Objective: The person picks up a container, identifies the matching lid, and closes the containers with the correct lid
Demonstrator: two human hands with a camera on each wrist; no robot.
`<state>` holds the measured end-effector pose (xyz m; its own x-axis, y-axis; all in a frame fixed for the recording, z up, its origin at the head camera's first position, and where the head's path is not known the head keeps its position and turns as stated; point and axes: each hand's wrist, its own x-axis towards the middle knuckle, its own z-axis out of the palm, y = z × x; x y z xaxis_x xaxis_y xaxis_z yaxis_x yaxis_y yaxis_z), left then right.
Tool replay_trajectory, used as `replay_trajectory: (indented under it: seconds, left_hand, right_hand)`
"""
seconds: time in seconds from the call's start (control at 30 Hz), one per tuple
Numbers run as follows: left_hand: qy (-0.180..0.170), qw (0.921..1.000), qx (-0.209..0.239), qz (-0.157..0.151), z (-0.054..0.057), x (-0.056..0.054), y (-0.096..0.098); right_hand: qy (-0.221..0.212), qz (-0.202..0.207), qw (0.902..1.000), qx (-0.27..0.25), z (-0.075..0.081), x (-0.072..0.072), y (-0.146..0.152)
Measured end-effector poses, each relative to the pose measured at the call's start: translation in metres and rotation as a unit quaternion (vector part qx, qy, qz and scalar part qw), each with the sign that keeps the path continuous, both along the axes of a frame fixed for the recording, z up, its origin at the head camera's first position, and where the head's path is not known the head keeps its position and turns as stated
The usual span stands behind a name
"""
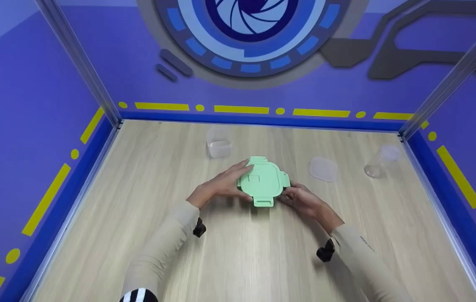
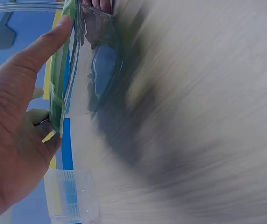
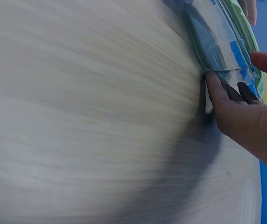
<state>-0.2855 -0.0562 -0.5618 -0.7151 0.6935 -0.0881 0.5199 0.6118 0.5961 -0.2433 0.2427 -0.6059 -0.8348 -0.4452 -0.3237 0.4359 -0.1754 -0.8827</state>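
A light green lid with side flaps lies over a clear glass food container, in front of me near the middle of the table. My left hand grips the lid at its left edge, thumb and fingers spread along the rim. On the opposite side, my right hand holds the glass container from low down. In the right wrist view, fingers reach under the glass bottom, and the thumb is up by the green rim. The lid hides most of the container in the head view.
A clear plastic tub stands behind the left hand. To the right lie a translucent square lid and, farther over, a clear jar. Blue panels with yellow marks border the wooden table at the back and sides.
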Motion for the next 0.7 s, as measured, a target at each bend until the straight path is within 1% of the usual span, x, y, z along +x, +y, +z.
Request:
replay_trajectory:
  seconds: [0.17, 0.27, 0.53, 0.7]
  left_hand:
    - [0.001, 0.9993, 0.038, -0.004, -0.0039, -0.0033, -0.0006]
    - [0.002, 0.9984, 0.056, -0.003, -0.0058, -0.0047, -0.0012]
    - [-0.003, 0.9965, 0.083, 0.008, -0.0074, -0.0053, 0.0004]
    - [-0.006, 0.9963, 0.085, 0.006, -0.0091, -0.0056, 0.0026]
  right_hand:
    - [-0.003, 0.001, 0.9996, 0.027, 0.0011, -0.0016, -0.0006]
    - [-0.006, -0.002, 0.9994, 0.035, 0.0006, -0.002, -0.0012]
    - [-0.009, -0.005, 0.9995, 0.029, 0.0012, -0.0023, -0.0022]
    - [-0.005, -0.001, 0.9997, 0.024, 0.0021, -0.0025, -0.0017]
